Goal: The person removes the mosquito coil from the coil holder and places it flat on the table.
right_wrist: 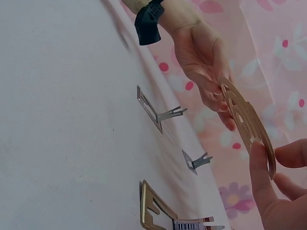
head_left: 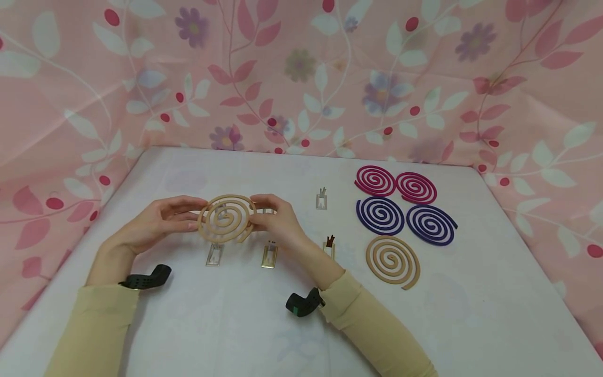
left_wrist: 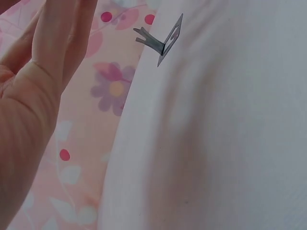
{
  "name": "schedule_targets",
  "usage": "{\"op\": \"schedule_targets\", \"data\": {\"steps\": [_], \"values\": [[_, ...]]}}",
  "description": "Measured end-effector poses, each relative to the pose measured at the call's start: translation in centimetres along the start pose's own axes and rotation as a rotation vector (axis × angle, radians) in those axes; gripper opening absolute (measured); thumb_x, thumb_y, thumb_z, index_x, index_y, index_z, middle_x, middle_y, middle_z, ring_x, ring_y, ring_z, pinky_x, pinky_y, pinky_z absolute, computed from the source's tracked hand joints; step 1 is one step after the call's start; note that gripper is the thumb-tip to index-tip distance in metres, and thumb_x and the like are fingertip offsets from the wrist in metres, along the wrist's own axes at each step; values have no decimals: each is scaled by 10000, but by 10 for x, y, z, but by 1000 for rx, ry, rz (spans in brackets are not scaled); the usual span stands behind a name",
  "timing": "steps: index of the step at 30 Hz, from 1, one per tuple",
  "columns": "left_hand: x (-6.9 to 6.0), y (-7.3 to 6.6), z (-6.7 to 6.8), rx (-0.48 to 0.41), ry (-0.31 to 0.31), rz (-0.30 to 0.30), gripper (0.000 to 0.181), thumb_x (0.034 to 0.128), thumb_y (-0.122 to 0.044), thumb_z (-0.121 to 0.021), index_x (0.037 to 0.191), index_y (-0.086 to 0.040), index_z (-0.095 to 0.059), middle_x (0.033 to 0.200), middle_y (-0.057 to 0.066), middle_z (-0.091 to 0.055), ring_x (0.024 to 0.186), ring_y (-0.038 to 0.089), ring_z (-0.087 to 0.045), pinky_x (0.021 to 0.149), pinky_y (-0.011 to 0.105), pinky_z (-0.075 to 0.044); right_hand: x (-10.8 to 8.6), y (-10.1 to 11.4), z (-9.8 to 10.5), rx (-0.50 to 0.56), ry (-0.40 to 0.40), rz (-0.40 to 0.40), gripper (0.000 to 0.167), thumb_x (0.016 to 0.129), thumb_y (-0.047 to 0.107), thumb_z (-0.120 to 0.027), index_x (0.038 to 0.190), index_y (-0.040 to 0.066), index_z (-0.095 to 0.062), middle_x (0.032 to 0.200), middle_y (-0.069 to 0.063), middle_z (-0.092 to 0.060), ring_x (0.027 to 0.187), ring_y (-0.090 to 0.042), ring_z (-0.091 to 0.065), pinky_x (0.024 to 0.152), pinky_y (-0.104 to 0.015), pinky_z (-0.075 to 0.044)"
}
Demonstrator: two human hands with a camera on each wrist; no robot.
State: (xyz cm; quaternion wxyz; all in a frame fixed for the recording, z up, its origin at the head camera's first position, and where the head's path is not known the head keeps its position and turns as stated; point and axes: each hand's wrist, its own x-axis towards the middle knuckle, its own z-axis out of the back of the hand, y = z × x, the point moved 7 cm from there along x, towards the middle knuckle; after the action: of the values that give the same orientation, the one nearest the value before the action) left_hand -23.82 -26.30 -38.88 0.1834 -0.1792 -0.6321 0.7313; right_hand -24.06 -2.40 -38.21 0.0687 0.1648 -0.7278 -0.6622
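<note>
A tan mosquito coil [head_left: 227, 216] is held up off the white table between both hands. My left hand [head_left: 171, 215] grips its left rim between thumb and fingers. At the right rim, my right hand [head_left: 278, 217] pinches it. The right wrist view shows the coil [right_wrist: 257, 125] nearly edge-on, with the left hand [right_wrist: 204, 60] at its far end and the right hand [right_wrist: 280, 191] at its near end. Below the hands stand a silver metal coil stand [head_left: 214, 255] and a gold one [head_left: 269, 257], prongs raised. Other stands are partly hidden behind the coil and right hand.
To the right lie two magenta coils [head_left: 375, 180], two dark blue coils [head_left: 380, 215] and another tan coil [head_left: 392, 260]. A silver stand [head_left: 321, 201] sits mid-table. Another stand with dark prongs [head_left: 330, 241] is beside the right forearm. Floral cloth [head_left: 301, 78] surrounds the table.
</note>
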Motion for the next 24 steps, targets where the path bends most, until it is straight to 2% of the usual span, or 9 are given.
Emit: {"op": "schedule_targets", "data": {"steps": [6,13,19,24], "values": [[5,0,-7,-48,-39,11,438,950,63,-590,1378,-15,-533,1279,-39,-657,1112,146,-676,907,264,-561,1,3,10,-6,-9,10,346,927,-34,-616,1273,-14,-625,1248,-196,-593,838,-147,-679,836,-311,-601],[21,-2,-28,-135,-77,0,453,936,35,-639,1375,-26,-541,1270,-5,-661,1113,140,-677,925,258,-556,2,10,41,12,-65,23,284,932,-28,-624,1212,-27,-667,1195,-165,-639,849,-151,-692,833,-317,-603],[32,0,-46,-116,-146,22,468,907,-16,-706,1348,-14,-549,1273,56,-670,1079,96,-685,905,232,-557,-2,10,66,0,-85,1,277,934,-30,-619,1204,-19,-677,1230,-167,-644,905,-174,-688,854,-341,-599],[40,1,-70,-87,-170,57,504,892,-72,-744,1354,-26,-549,1290,62,-652,1078,99,-686,907,256,-563,-14,6,87,2,-100,-24,281,934,-29,-619,1209,-22,-676,1240,-164,-650,938,-175,-690,861,-347,-596]]}}
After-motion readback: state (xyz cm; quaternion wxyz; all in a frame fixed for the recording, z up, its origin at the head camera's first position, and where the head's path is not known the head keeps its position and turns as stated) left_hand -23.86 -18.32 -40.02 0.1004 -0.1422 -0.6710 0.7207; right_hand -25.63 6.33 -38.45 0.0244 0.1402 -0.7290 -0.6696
